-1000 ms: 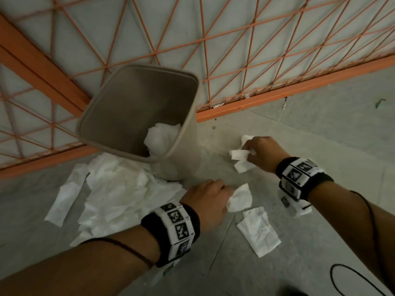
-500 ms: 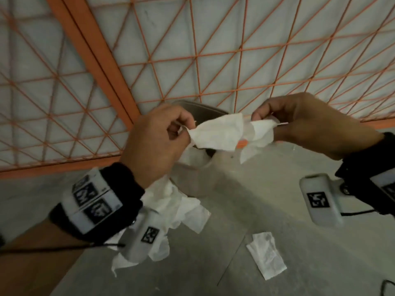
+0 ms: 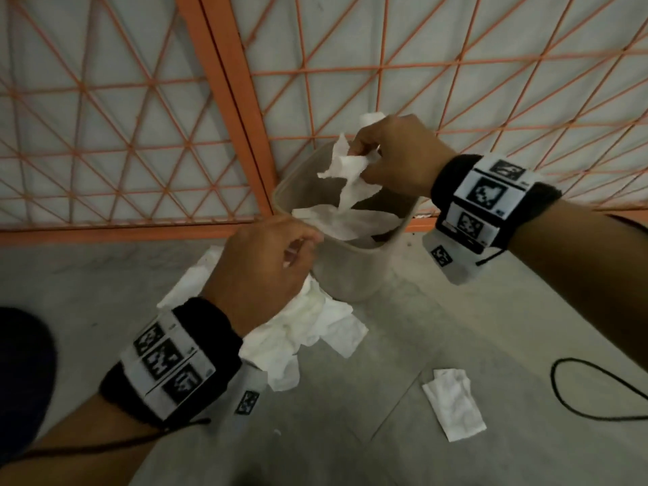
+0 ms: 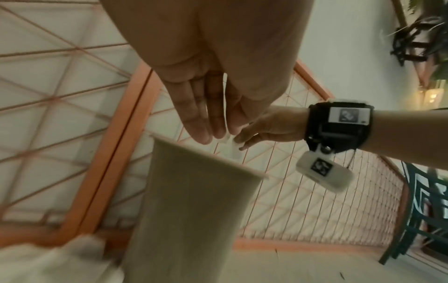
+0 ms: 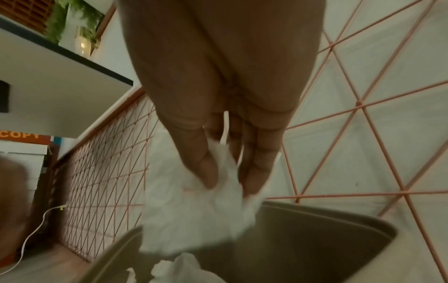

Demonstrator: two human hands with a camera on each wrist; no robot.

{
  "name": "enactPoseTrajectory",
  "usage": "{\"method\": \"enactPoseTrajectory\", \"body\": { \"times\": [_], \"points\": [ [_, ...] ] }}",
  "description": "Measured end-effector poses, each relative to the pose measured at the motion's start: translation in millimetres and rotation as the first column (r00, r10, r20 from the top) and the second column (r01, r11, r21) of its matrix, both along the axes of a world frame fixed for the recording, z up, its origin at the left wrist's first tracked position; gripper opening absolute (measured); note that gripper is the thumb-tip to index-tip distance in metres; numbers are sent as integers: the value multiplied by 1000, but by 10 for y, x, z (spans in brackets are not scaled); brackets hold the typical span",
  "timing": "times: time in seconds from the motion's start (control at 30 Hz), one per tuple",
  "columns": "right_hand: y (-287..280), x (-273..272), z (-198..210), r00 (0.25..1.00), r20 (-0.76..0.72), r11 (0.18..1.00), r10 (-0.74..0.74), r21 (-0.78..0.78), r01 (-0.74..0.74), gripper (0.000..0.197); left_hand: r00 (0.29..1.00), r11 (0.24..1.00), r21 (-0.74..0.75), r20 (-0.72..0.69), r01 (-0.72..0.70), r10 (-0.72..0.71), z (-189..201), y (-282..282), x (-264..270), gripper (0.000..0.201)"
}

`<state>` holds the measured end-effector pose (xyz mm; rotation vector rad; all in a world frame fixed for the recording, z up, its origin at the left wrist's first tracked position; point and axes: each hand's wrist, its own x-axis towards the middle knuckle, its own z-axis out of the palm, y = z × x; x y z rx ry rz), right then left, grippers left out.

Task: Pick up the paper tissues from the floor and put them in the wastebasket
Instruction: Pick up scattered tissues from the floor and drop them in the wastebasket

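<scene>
One crumpled white tissue [image 3: 345, 170] between right-hand fingers [image 5: 208, 172] over smooth beige wastebasket [image 3: 354, 271]

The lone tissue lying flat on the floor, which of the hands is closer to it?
Probably left. The left hand hangs by the wastebasket's near rim; the right hand is over its far side, farther from the lone tissue.

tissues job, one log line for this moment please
right hand: holds tissue over wastebasket | left hand: at near rim, grip unclear | floor: tissue pile, loose tissue
</scene>
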<state>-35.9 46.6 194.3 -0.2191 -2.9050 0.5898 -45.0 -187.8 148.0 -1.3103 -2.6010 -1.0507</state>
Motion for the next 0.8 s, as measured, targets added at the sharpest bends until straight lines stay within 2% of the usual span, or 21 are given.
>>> {"method": "enactPoseTrajectory", "body": {
  "times": [0.07, 0.13, 0.23, 0.3, 0.4, 0.47, 0.57, 0.63, 0.67, 0.73, 0.8],
  "points": [
    [-23, 0, -107, 984, 175, 997, 44, 48, -54, 36, 995, 998, -69, 96, -11, 17, -281, -195, 120, 18],
    [-56, 98, -127, 970, 224, 992, 93, 61, -109, 39, 981, 972, -233, 182, -15, 59, -642, -315, 192, 19],
    [-65, 399, -87, 991, 58, 988, 122, 91, -127, 40, 959, 871, -491, 241, -13, 151, -1140, -318, 227, 33],
    [-18, 682, -107, 991, -89, 993, 102, 64, -96, 38, 948, 814, -581, 248, -18, 198, -1363, -214, 212, 46],
    [85, 1190, -346, 971, -230, 992, -67, -123, 39, 28, 945, 771, -636, 246, -11, 216, -1625, 9, 168, 58],
    [134, 1532, -678, 948, -235, 959, -213, -237, 156, 23, 943, 753, -657, 255, 7, 214, -1773, 143, 130, 60],
    [137, 1984, -1372, 944, -75, 917, -321, -271, 291, 21, 939, 761, -647, 292, 52, 184, -1925, 238, 77, 56],
    [77, 2236, -1859, 949, 151, 924, -276, -230, 305, 25, 934, 809, -584, 322, 67, 155, -1938, 213, 111, 46],
    [43, 2342, -2082, 931, 286, 940, -229, -185, 288, 30, 936, 837, -543, 322, 61, 141, -1922, 183, 146, 39],
    [-44, 2499, -2423, 833, 531, 969, -155, -81, 232, 44, 942, 882, -470, 311, 40, 123, -1854, 100, 223, 27],
    [-71, 2528, -2614, 782, 601, 983, -164, 33, 181, 53, 943, 930, -367, 314, 12, 112, -1661, -7, 290, 20]
  ]
}}
